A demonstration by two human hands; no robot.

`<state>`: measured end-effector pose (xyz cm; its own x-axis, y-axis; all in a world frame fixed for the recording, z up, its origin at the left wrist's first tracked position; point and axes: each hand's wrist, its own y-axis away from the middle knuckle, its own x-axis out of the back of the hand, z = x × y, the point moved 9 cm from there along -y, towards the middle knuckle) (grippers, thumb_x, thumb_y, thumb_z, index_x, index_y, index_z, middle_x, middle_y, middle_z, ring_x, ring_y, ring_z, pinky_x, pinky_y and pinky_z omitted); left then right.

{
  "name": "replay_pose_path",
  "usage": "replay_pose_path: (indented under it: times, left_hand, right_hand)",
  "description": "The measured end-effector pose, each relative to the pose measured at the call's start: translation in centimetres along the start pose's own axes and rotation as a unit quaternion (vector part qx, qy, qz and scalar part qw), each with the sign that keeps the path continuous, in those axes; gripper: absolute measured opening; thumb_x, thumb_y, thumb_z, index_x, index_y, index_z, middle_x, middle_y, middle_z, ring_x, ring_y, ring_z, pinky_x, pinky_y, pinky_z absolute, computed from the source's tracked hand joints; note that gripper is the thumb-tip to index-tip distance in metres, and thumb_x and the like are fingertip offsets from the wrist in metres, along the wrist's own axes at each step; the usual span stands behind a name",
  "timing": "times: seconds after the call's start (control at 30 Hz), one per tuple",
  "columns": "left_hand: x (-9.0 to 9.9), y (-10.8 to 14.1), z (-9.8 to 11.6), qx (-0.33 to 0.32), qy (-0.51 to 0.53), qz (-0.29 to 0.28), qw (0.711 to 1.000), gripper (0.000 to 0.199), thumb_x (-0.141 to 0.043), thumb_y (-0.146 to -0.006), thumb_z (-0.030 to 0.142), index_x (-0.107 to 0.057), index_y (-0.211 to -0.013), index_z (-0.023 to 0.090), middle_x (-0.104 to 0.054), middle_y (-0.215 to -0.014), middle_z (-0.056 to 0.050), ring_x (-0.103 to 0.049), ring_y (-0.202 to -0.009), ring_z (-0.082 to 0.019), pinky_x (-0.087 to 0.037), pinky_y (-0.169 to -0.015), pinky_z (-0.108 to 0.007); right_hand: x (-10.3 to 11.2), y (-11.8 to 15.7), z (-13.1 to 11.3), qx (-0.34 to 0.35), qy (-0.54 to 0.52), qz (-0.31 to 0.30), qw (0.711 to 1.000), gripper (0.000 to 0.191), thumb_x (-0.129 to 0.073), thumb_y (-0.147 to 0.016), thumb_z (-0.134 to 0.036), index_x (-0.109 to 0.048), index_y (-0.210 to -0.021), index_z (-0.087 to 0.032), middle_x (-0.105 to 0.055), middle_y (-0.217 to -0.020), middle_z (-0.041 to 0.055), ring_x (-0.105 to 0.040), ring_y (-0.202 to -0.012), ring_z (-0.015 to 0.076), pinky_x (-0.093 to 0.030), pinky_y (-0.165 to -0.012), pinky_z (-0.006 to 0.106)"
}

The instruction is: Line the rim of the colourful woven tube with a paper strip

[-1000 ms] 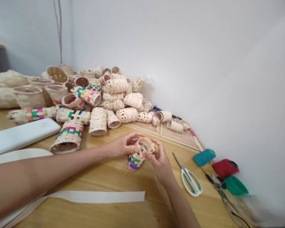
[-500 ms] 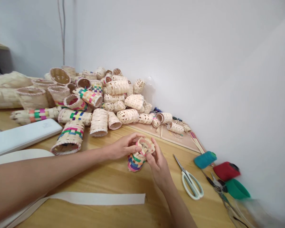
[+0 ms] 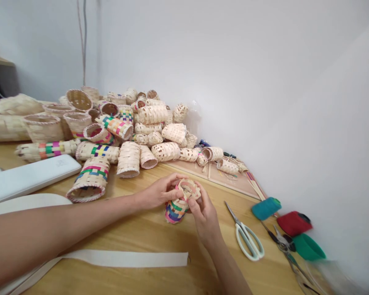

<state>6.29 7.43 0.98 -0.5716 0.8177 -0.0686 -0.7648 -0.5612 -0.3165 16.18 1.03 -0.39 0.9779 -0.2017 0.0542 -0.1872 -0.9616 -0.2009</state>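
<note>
A small woven basket (image 3: 175,209) with bands of pink, blue, orange and green is held between my two hands, tilted so that its open mouth faces up and toward me. My left hand (image 3: 164,191) is closed on the rim's left side, its thumb across the edge. On the right side, my right hand (image 3: 205,214) grips the rim, thumb in front and fingers behind. Parts of the fingers are hidden behind the basket. A white strip (image 3: 126,258) lies flat on the wooden table (image 3: 147,237) in front of it.
Scissors (image 3: 247,237) with pale handles lie right of my right hand. Blue thread (image 3: 266,208), red thread (image 3: 294,223) and a green spool (image 3: 309,247) stand by the wall. Many woven baskets (image 3: 128,159) are heaped at the back left, beside a long white case (image 3: 33,176).
Both hands keep nearly the same grip on the basket rim. The whole view has shifted very slightly; nothing is taken up or let go.
</note>
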Motion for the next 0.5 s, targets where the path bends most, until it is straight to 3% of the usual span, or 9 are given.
replay_pose_path:
  times: [0.13, 0.3, 0.5]
  left_hand:
    - [-0.1, 0.0, -0.1, -0.015, -0.015, -0.003, 1.000, 0.059, -0.061, -0.081, 0.057, -0.046, -0.121, 0.017, -0.059, -0.122, -0.013, -0.057, -0.110, -0.025, -0.049, -0.090, -0.036]
    - [-0.1, 0.3, 0.4, -0.047, -0.085, 0.007, 0.995, 0.042, -0.050, -0.092, 0.043, -0.046, -0.124, 0.017, -0.059, -0.122, -0.010, -0.056, -0.112, -0.022, -0.046, -0.095, -0.034]
    - [-0.2, 0.5, 1.3, -0.051, -0.139, 0.019, 0.989, 0.034, -0.041, -0.095, 0.034, -0.045, -0.124, 0.016, -0.060, -0.118, -0.008, -0.056, -0.111, -0.022, -0.044, -0.096, -0.032]
  right_hand:
    - [0.0, 0.0, 0.1, -0.001, 0.009, 0.004, 1.000, 0.061, -0.063, -0.084, -0.045, -0.041, -0.136, -0.020, -0.064, -0.124, 0.0095, -0.064, -0.108, 0.0257, -0.056, -0.081, 0.034]
    - [0.3, 0.0, 0.0, 0.006, 0.004, 0.037, 0.999, 0.059, -0.064, -0.082, -0.044, -0.046, -0.133, -0.020, -0.066, -0.122, 0.0094, -0.065, -0.107, 0.0258, -0.056, -0.081, 0.034]
    - [0.2, 0.1, -0.2, 0.001, 0.026, 0.041, 0.999, 0.057, -0.062, -0.083, -0.046, -0.046, -0.132, -0.020, -0.066, -0.121, 0.0081, -0.066, -0.104, 0.0239, -0.056, -0.079, 0.032]
